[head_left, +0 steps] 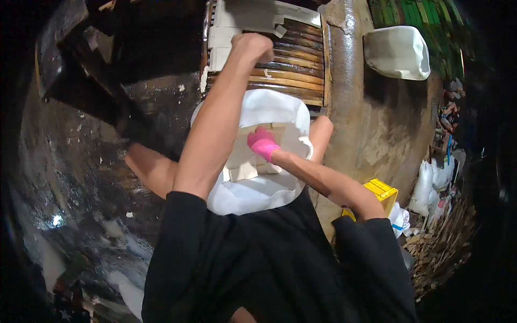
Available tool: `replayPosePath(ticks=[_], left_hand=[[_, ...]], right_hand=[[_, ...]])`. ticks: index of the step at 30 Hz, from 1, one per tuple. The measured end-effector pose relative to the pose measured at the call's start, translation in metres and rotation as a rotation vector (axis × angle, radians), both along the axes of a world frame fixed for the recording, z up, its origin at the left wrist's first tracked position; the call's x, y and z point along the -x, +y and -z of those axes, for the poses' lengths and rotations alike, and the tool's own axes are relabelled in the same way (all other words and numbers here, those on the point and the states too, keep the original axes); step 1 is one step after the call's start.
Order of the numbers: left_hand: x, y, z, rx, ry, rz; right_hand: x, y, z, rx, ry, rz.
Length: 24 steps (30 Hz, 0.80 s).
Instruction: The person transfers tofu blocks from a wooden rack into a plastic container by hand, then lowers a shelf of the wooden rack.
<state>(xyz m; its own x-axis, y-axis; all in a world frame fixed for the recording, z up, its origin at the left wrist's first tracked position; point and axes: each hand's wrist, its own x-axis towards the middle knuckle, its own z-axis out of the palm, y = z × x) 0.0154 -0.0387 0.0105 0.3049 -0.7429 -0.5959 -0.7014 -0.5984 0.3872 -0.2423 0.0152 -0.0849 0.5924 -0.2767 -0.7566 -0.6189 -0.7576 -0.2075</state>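
Observation:
Between my knees stands a white plastic tub (245, 200) with cut-down, uneven walls. Pale, flat, squarish pieces (243, 171) lie inside it, several of them overlapping. My right hand (263, 144), in a pink glove, reaches down into the tub onto these pieces; its fingers are bent, and what they grip is hidden. Beyond the tub, my bare left hand (255, 47) is over a slatted wooden rack (299, 69). It is curled like a fist, with its fingertips out of sight. Similar pale pieces (237, 20) cover the rack's far and left parts, and a small loose one (279, 31) lies near my left hand.
Another white tub (397, 53) stands at the upper right beside green slats (417, 13). A yellow crate (381, 191) is near my right elbow, with white sacks (431, 183) and scrap sticks (441, 237) beyond. The dark floor (91, 161) looks wet, with pale scraps.

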Motion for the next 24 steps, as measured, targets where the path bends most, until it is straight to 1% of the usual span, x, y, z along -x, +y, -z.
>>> replayPosePath(ticks=[1,2,3,4,5,6,7,8,9,11,12,13,14,15,16,17,19,21,22,23,24], left_hand=[[-0.002,0.006,-0.002,0.028,0.047,0.027],[-0.003,-0.004,0.018,-0.066,-0.015,0.017],[-0.001,-0.001,0.019,-0.021,-0.081,-0.008],[-0.004,0.002,0.018,0.026,-0.025,-0.013],[-0.002,0.006,0.005,-0.010,-0.030,-0.008],[0.001,0.010,-0.007,-0.052,-0.032,-0.009],[0.001,0.010,-0.010,-0.074,-0.035,-0.018],[0.006,0.013,-0.018,-0.065,-0.072,-0.008],[0.007,0.011,-0.021,-0.061,-0.070,-0.014],[0.008,0.011,-0.019,-0.064,-0.059,-0.021],[0.008,0.010,-0.020,-0.067,-0.057,-0.036],[0.007,0.010,-0.020,-0.073,-0.055,-0.049],[0.008,0.012,-0.021,-0.081,-0.051,-0.058],[0.009,0.013,-0.021,-0.087,-0.056,-0.084],[0.009,0.015,-0.021,-0.091,-0.063,-0.112],[0.007,0.016,-0.020,-0.097,-0.073,-0.142],[0.004,0.019,-0.021,-0.111,-0.066,-0.169],[0.004,0.019,-0.022,-0.106,-0.066,-0.184],[0.005,0.020,-0.023,-0.096,-0.067,-0.191],[0.004,0.020,-0.024,-0.085,-0.070,-0.199],[0.003,0.020,-0.023,-0.090,-0.074,-0.196]], right_hand=[[-0.007,0.004,-0.013,-0.077,0.043,0.161],[-0.013,0.001,-0.026,-0.144,0.078,0.318],[-0.005,-0.005,-0.039,-0.267,-0.039,0.095],[-0.006,-0.011,-0.066,-0.406,0.028,0.072],[-0.006,-0.017,-0.093,-0.545,0.101,0.055],[-0.006,-0.027,-0.115,-0.640,0.046,-0.020],[-0.033,-0.053,-0.181,-0.888,0.163,-0.123],[-0.038,-0.082,-0.194,-1.209,0.120,-0.166],[-0.050,-0.124,-0.215,-1.098,0.048,-0.089],[-0.050,-0.182,-0.171,-1.386,-0.249,0.665],[-0.072,-0.211,-0.146,-1.362,-0.562,0.845],[-0.086,-0.242,-0.095,-1.274,-0.772,0.975],[-0.094,-0.271,-0.033,-0.944,-0.872,1.188],[-0.111,-0.281,0.005,-0.714,-0.810,1.287],[-0.126,-0.289,0.048,-0.527,-0.756,1.291],[-0.144,-0.296,0.095,-0.339,-0.779,1.186],[-0.187,-0.303,0.180,0.115,-0.823,0.899],[-0.229,-0.305,0.233,0.430,-0.966,0.702],[-0.243,-0.303,0.233,0.547,-1.094,0.641],[-0.249,-0.308,0.229,0.189,-1.242,0.857],[-0.255,-0.307,0.204,-0.152,-1.385,1.095]])
